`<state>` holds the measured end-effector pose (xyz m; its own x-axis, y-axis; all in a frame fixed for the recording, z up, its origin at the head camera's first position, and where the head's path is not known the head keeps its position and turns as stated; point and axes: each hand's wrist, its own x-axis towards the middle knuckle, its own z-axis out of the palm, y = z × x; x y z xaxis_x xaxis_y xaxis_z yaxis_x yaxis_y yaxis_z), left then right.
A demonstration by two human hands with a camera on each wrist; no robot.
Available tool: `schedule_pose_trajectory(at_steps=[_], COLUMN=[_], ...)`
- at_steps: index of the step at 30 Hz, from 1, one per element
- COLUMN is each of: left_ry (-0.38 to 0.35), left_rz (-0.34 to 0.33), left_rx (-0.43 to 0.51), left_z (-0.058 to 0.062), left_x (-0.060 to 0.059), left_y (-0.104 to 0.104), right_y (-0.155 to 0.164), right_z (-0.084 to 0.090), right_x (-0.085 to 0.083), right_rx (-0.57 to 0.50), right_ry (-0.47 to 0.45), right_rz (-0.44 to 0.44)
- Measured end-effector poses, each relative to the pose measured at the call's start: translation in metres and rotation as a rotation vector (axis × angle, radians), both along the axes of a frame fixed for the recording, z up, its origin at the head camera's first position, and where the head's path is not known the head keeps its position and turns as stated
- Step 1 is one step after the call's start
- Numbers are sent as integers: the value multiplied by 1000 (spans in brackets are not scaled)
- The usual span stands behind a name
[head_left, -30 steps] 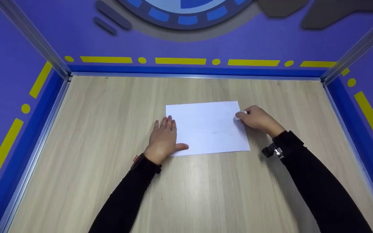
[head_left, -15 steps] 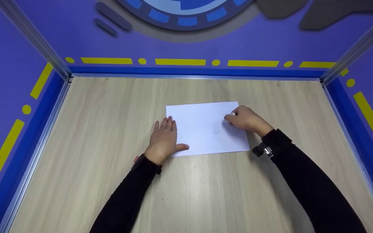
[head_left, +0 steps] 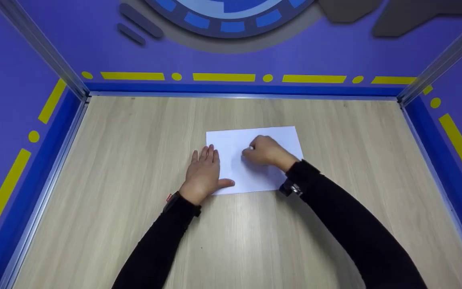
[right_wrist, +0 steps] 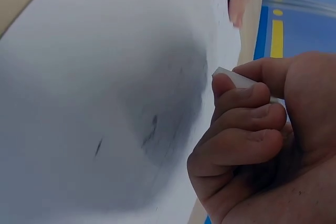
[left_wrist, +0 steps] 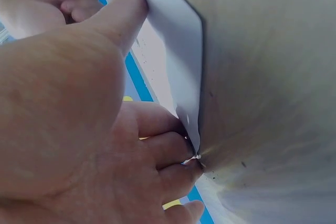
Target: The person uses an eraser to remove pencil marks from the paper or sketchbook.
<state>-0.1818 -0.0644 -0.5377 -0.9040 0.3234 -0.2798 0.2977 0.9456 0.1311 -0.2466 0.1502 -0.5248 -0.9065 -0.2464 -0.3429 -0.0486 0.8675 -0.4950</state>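
Observation:
A white sheet of paper [head_left: 231,138] lies on the wooden table. Across its left edge rests my left hand [head_left: 202,172], fingers straight and thumb stretched out over the lower left corner. My right hand [head_left: 268,151] is over the middle of the sheet, its fingers curled around a small white eraser [right_wrist: 240,81]. Only one end of the eraser shows between thumb and fingers in the right wrist view; the rest is hidden in the hand. Small dark marks or crumbs [right_wrist: 98,148] dot the paper below that hand.
The light wooden tabletop [head_left: 142,132] surrounds the sheet. Blue-purple panels [head_left: 231,60] with yellow dashes stand at the back and both sides, joined by metal corner posts [head_left: 46,48]. Dark cameras, such as the right one [head_left: 289,188], are strapped to the wrists.
My right hand has swept left with the eraser, from the sheet's right edge to its middle. The left hand and the paper stay in place.

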Motion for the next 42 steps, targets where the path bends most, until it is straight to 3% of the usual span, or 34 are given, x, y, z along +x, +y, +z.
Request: schedule_pose_trajectory(at_steps=[6,12,21,35,42], left_ry=[14,18,-3,-5,11], left_rz=[2,4,4,11,-3], left_rx=[9,0,-29,-30,-27], left_z=[0,1,1,1,0], left_x=[3,3,1,1,2], left_y=[-1,0,1,1,0], right_y=[-36,-41,-16,43,75], right_z=[-5,-8,-8,-11,-11], right_x=[-2,-6,-9,0,9], right_rx=[29,34,25,-19,23], right_ry=[-24,-55,-97,-5,45], right_rz=[66,28,-6,-70,-101])
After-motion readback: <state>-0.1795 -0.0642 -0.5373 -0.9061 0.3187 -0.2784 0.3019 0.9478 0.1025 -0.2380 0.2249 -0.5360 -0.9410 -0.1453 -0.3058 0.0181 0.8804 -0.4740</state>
